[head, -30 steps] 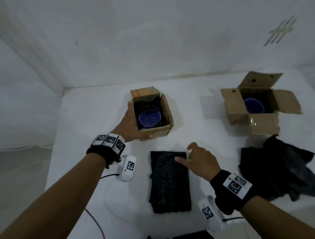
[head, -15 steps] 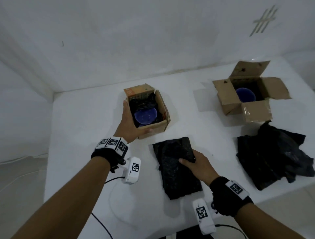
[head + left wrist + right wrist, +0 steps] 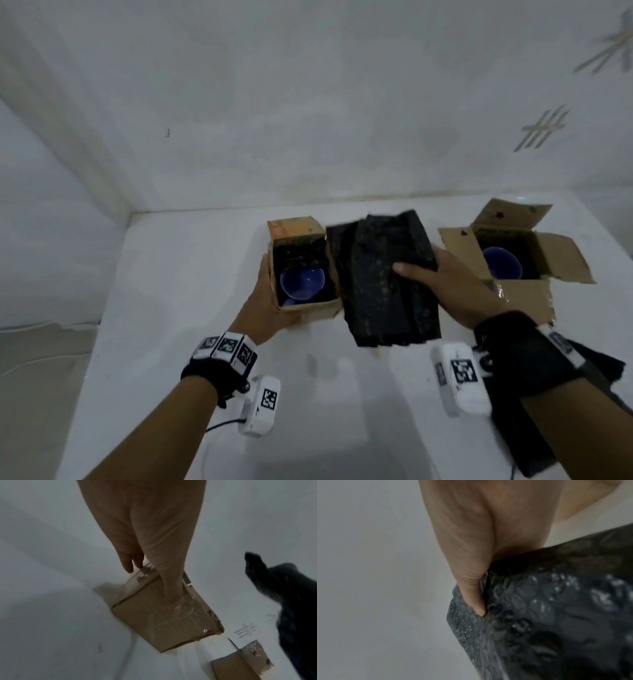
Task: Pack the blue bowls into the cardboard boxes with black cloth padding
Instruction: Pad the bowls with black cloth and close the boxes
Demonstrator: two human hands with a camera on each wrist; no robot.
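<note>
A: Black padding sheet, bubbly texture, folded in layers, lifted off the white table between the two boxes. Right hand clamps its right edge, thumb on top, fingers under.

B: Boxes?

A: Small cardboard box on the left, open, lined with black padding, blue bowl inside. Larger cardboard box on the right, flaps spread, second blue bowl in it on dark lining.

B: Left hand?

A: Left hand is on the small box's near-left corner, fingers straight along the left wall, thumb across the front face. Not curled round it, just pressing.

B: Anything else?

A: Heap of black padding at the table's right edge, partly behind the right wrist.

B: Versus half a second ago?

A: Sheet lay flat on the table near the person then, right hand just grabbing it. Now it's raised and carried forward beside the small box. Left hand unchanged on the box.
</note>
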